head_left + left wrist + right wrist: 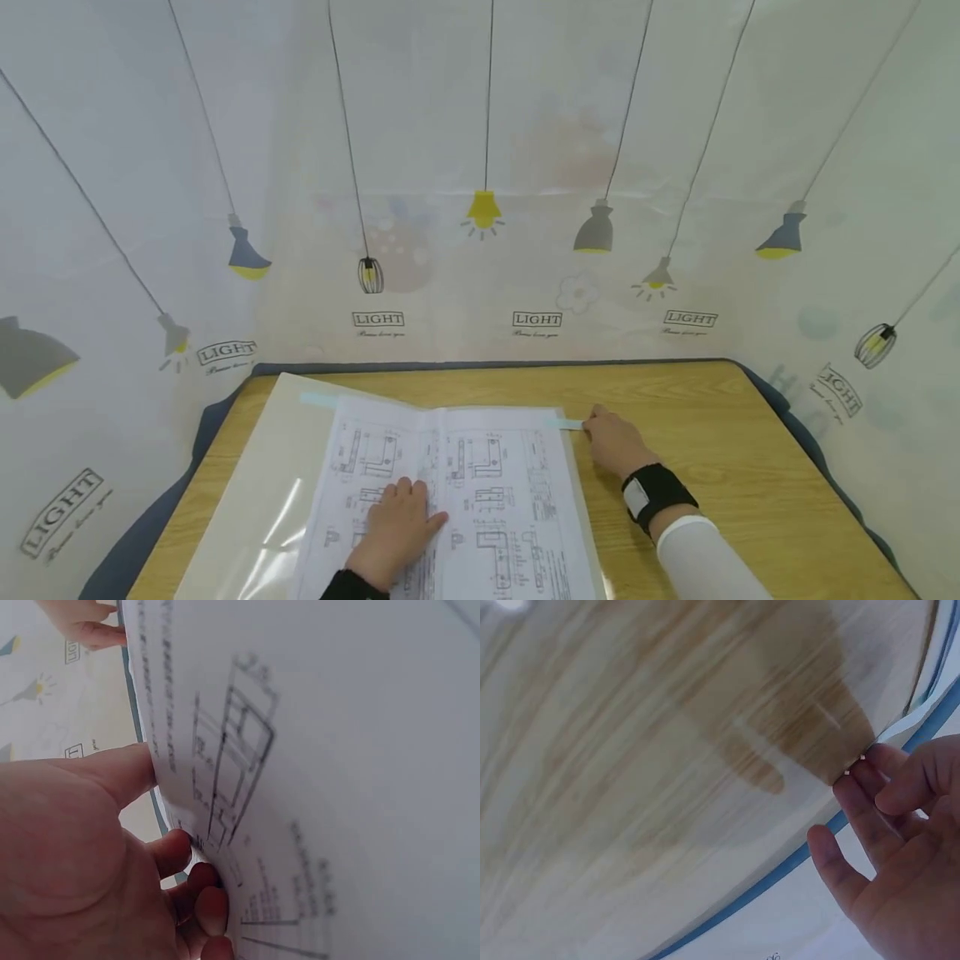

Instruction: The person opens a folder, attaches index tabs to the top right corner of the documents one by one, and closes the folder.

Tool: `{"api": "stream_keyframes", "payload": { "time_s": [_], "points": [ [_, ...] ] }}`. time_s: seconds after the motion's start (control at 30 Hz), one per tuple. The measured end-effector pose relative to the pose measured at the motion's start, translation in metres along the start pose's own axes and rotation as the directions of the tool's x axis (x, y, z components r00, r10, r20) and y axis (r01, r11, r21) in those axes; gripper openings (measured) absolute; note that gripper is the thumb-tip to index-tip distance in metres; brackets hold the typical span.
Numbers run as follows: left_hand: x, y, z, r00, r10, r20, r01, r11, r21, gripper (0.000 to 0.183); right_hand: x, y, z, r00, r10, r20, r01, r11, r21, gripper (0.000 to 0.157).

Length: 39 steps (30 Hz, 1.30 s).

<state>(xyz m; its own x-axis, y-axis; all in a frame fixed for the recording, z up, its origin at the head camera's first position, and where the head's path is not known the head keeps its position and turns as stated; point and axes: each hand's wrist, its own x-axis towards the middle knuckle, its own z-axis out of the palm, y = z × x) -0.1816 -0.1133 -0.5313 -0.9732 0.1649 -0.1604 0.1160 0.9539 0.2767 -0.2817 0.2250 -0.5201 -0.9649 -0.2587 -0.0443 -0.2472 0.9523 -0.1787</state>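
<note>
Printed sheets of technical drawings (pixel 517 492) lie partly over a glossy pale board (pixel 247 508), with a fold or seam down the middle. My left hand (pixel 401 525) rests on the sheets near this seam, its fingers spread; in the left wrist view its fingertips touch the printed paper (pixel 360 750). A light blue tape strip (pixel 567 424) sticks out from the upper right edge of the sheets. At its outer end, my right hand (pixel 618 442) pinches it between thumb and fingers. The right wrist view shows the strip (pixel 909 724) running to the fingertips, just over the wood table.
A second light blue strip (pixel 318 400) lies at the top left of the sheets. The wood-grain table (pixel 750 483) extends to the right and behind. A pale wall covering (pixel 450 275) printed with hanging lamps surrounds the table's far side and both ends.
</note>
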Motion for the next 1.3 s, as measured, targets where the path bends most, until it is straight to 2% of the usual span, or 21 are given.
{"api": "stream_keyframes", "payload": {
  "time_s": [0.13, 0.27, 0.37, 0.43, 0.5, 0.57, 0.63, 0.67, 0.77, 0.87, 1.0, 1.17, 1.3],
  "points": [
    [0.001, 0.001, 0.001, 1.0, -0.009, -0.009, 0.009, 1.0, 0.012, 0.053, 0.001, 0.001, 0.002, 0.999, 0.038, -0.016, -0.037, 0.998, 0.043, 0.031],
    [0.002, 0.001, 0.002, 1.0, -0.022, -0.012, 0.022, 1.0, 0.017, 0.056, 0.0, 0.002, 0.001, 0.998, 0.066, -0.004, -0.065, 0.986, 0.157, 0.036],
    [0.001, 0.001, 0.001, 1.0, -0.028, -0.011, 0.029, 0.999, 0.022, 0.056, -0.002, 0.003, -0.003, 0.994, 0.097, 0.049, -0.108, 0.94, 0.322, 0.044],
    [0.001, 0.002, -0.001, 1.0, -0.026, -0.014, 0.026, 0.999, 0.022, 0.055, -0.005, 0.004, -0.008, 0.99, 0.108, 0.089, -0.136, 0.888, 0.439, 0.048],
    [-0.001, 0.004, -0.003, 1.0, -0.02, -0.017, 0.02, 1.0, 0.015, 0.054, -0.009, 0.004, -0.013, 0.987, 0.12, 0.105, -0.157, 0.849, 0.504, 0.045],
    [-0.002, 0.005, -0.005, 1.0, -0.012, -0.021, 0.012, 1.0, 0.009, 0.054, -0.015, 0.004, -0.017, 0.987, 0.113, 0.115, -0.157, 0.838, 0.522, 0.034],
    [-0.003, 0.007, -0.006, 1.0, -0.009, -0.025, 0.009, 1.0, 0.005, 0.054, -0.021, 0.002, -0.021, 0.981, 0.11, 0.16, -0.178, 0.841, 0.51, 0.021],
    [-0.003, 0.007, -0.006, 1.0, -0.008, -0.026, 0.009, 1.0, 0.007, 0.054, -0.024, 0.0, -0.023, 0.976, 0.106, 0.191, -0.19, 0.847, 0.497, 0.02],
    [-0.003, 0.007, -0.005, 0.999, -0.012, -0.032, 0.013, 1.0, 0.016, 0.054, -0.033, -0.003, -0.024, 0.944, 0.089, 0.317, -0.239, 0.848, 0.473, 0.032],
    [-0.001, 0.004, -0.002, 0.999, -0.013, -0.039, 0.014, 1.0, 0.022, 0.054, -0.04, -0.004, -0.021, 0.921, 0.048, 0.386, -0.236, 0.857, 0.458, 0.039],
    [-0.001, 0.004, 0.0, 0.999, -0.012, -0.043, 0.013, 1.0, 0.028, 0.054, -0.046, -0.003, -0.013, 0.911, 0.024, 0.412, -0.227, 0.863, 0.451, 0.04],
    [-0.003, 0.007, -0.004, 0.999, -0.02, -0.032, 0.02, 1.0, 0.017, 0.053, -0.049, -0.008, -0.007, 0.917, 0.029, 0.399, -0.23, 0.854, 0.466, 0.037],
    [-0.005, 0.009, -0.007, 0.999, -0.026, -0.028, 0.026, 1.0, 0.015, 0.054, -0.047, -0.013, -0.004, 0.918, 0.068, 0.39, -0.243, 0.874, 0.421, 0.035]
  ]
}}
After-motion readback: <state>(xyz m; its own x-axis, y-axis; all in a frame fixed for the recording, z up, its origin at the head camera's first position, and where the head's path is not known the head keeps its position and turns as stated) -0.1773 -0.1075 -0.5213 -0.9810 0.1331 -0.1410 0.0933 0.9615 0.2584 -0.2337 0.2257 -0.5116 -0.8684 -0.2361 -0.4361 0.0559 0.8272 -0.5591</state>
